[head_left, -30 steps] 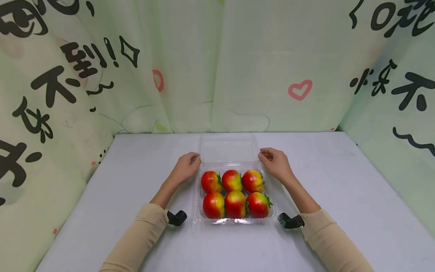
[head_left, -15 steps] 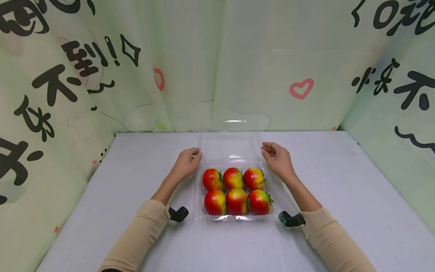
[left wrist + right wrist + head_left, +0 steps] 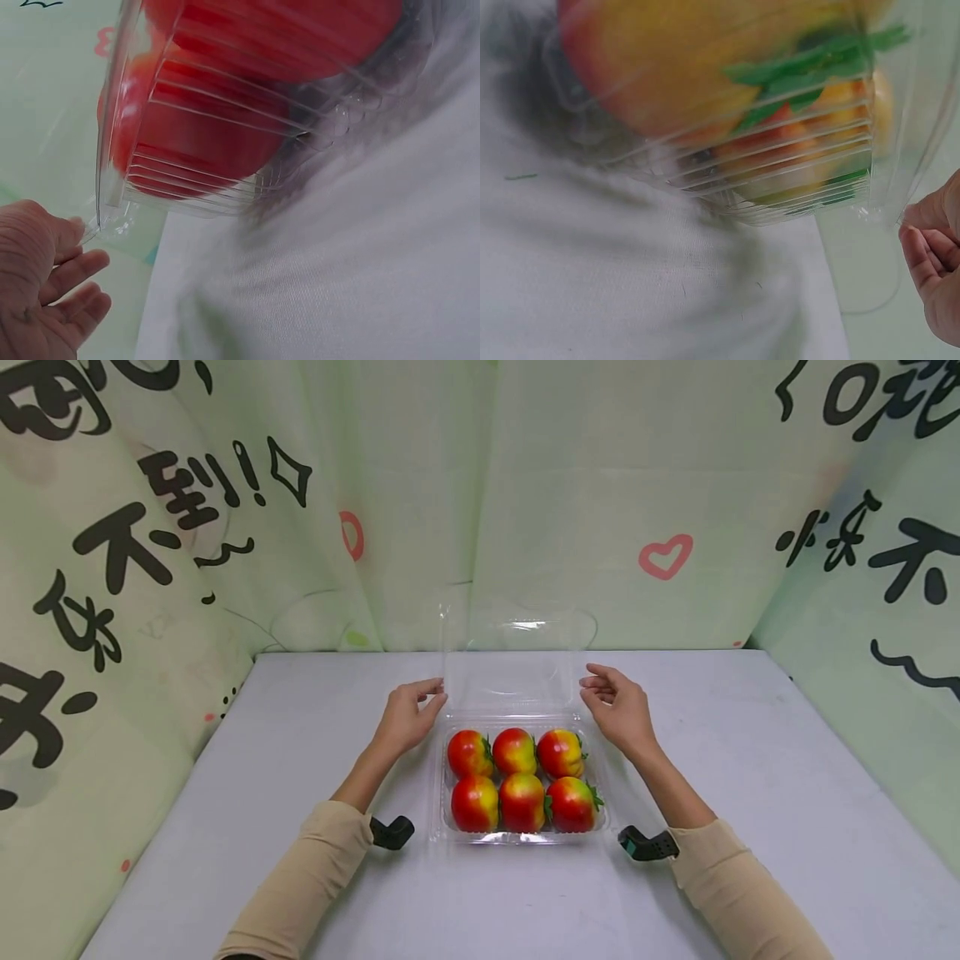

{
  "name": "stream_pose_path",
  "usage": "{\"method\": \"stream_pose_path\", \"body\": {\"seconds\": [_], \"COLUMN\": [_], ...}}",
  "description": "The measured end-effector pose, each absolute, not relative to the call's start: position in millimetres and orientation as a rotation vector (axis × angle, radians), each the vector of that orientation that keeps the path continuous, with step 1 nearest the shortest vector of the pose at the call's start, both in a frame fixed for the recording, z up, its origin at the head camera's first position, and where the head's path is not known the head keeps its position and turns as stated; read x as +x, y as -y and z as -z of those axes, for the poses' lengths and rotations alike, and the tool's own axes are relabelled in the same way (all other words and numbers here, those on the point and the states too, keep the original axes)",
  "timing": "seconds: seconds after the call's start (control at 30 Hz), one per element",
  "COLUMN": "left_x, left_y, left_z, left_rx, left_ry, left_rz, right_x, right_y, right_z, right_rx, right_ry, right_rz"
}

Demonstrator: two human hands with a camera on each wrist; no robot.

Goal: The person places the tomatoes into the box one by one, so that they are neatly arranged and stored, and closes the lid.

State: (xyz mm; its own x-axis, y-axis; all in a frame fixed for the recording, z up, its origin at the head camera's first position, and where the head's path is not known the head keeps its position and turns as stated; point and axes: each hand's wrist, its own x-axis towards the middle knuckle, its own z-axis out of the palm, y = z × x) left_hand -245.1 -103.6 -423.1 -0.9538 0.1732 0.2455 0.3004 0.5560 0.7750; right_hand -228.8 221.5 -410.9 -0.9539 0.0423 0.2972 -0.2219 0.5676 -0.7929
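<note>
A clear plastic clamshell box [image 3: 517, 839] sits on the table, holding several red-and-yellow, tomato-like fruits [image 3: 522, 802] with green leafy tops, set in two rows. Its hinged lid [image 3: 517, 681] stands tilted up at the back, away from the fruits. At the lid's left edge, my left hand [image 3: 408, 714] pinches the plastic between thumb and fingertip, the other fingers loosely bent. My right hand [image 3: 621, 708] pinches the opposite edge; in the right wrist view its thumb and forefinger [image 3: 922, 217] meet at the lid's corner.
The box rests on a white-covered table [image 3: 720, 735]. A pale green curtain [image 3: 555, 485] with black lettering and pink hearts hangs behind it and along both sides. Each wrist carries a black camera mount [image 3: 392, 833].
The lid has swung up from lying low behind the box, its far edge now higher against the curtain. Both hands have risen slightly with it; the fruits stay in place.
</note>
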Motion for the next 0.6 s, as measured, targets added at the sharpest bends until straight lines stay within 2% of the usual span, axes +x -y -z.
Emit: {"method": "stream_pose_path", "body": {"seconds": [0.6], "left_x": [-225.1], "left_y": [107.4], "left_z": [424.2], "left_rx": [-0.436], "left_ry": [2.393], "left_rz": [1.399], "right_x": [-202.6], "right_y": [-222.7], "right_z": [407.7], "right_rx": [0.169], "right_ry": [2.379], "right_rz": [-1.340]}}
